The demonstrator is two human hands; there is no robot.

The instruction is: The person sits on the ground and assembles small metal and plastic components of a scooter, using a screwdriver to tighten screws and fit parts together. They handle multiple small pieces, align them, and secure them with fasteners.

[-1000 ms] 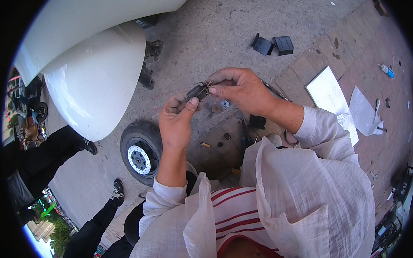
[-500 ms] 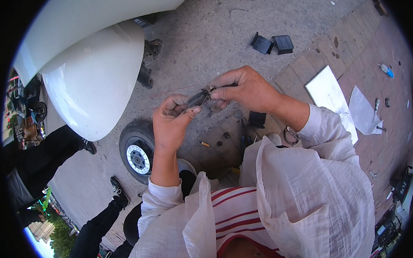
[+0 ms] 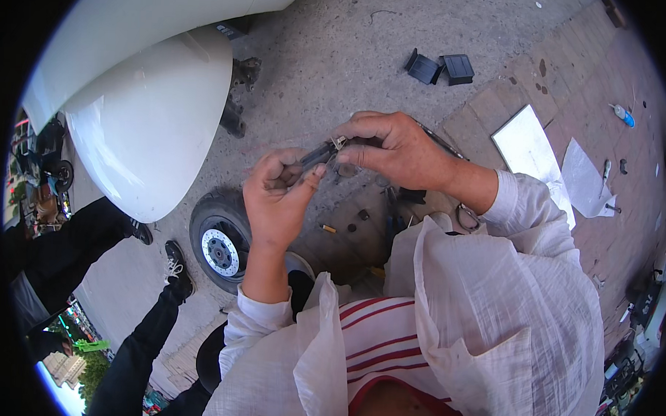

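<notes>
From my remote station I see, nearest, the loose white cloth sleeves [image 3: 531,196] in the lower frame. A cuff could snag if a forearm dips toward the ground.

At frame centre, the small, dark, elongated part [image 3: 316,158] is held above the ground. The left hand [image 3: 276,199] has thumb and fingers clamped on its lower-left end. The right hand [image 3: 408,150] has thumb and forefinger closed on its upper-right end, beside a thin, light-coloured metal piece [image 3: 339,143]. How firmly that piece is seated I cannot tell.

Caution: uneven finger pressure could bend the metal piece or spring it loose. Smudged fingertips could let the part slip.

Beyond, the short orange-and-white stub [image 3: 328,228] lies on dark, cluttered ground; a dropped small piece could be lost there. Left of centre, the black rubber-tyred wheel with silver disc [image 3: 220,252] lies near a bystander's black laced shoe [image 3: 177,270]; a careless step could jolt the wheel.
</notes>
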